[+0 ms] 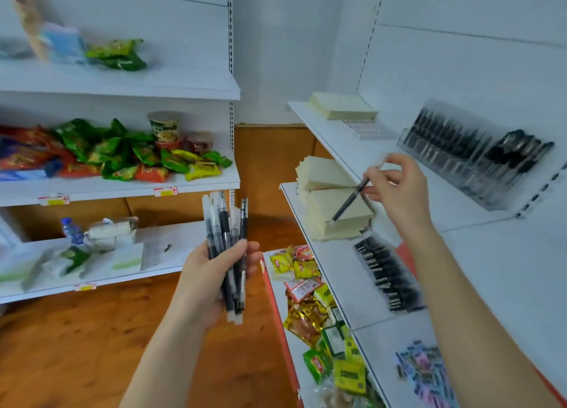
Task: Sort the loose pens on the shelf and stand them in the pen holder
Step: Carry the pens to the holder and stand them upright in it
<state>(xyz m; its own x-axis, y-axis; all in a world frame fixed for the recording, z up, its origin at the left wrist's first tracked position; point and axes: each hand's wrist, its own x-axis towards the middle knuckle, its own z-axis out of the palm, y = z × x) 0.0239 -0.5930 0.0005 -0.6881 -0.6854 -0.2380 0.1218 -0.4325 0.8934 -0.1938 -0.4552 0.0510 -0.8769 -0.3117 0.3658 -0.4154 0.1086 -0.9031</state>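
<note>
My left hand (211, 277) grips a bundle of several black and clear pens (228, 229), held upright over the floor between the two shelf units. My right hand (399, 190) pinches a single black pen (348, 200) that slants down to the left, its tip over a stack of cream notepads. The clear plastic pen holder (454, 159) stands on the right upper shelf to the right of that hand, with rows of black pens in its back compartments and a cluster at its right end. The single pen is apart from the holder.
Cream notepad stacks (336, 205) sit at the shelf's left end, another stack (342, 105) further back. A row of black clips (385, 274) lies on the shelf below. Snack packets (310, 300) fill the lowest right shelf. The left shelf unit (122, 186) holds snack bags and cup noodles.
</note>
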